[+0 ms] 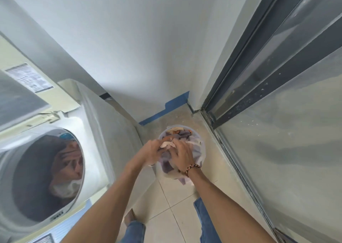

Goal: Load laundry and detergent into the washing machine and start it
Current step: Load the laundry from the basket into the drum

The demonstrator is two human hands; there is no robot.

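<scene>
A top-loading washing machine (96,124) stands at the left with its lid (22,87) raised. Its drum (48,174) holds brown, orange and white clothes. On the floor to its right sits a translucent round basket (202,150) filled with purple, orange and cream laundry (182,134). Both my hands reach down into the basket. My left hand (150,150) is closed on cloth at the basket's left side. My right hand (182,155), with a beaded bracelet at the wrist, grips the pile in the middle.
A grey wall with a blue skirting strip (166,107) is behind the basket. A sliding glass door with a dark metal frame (240,87) runs along the right. The floor is pale tile (175,202). My jeans-clad legs (205,222) stand below.
</scene>
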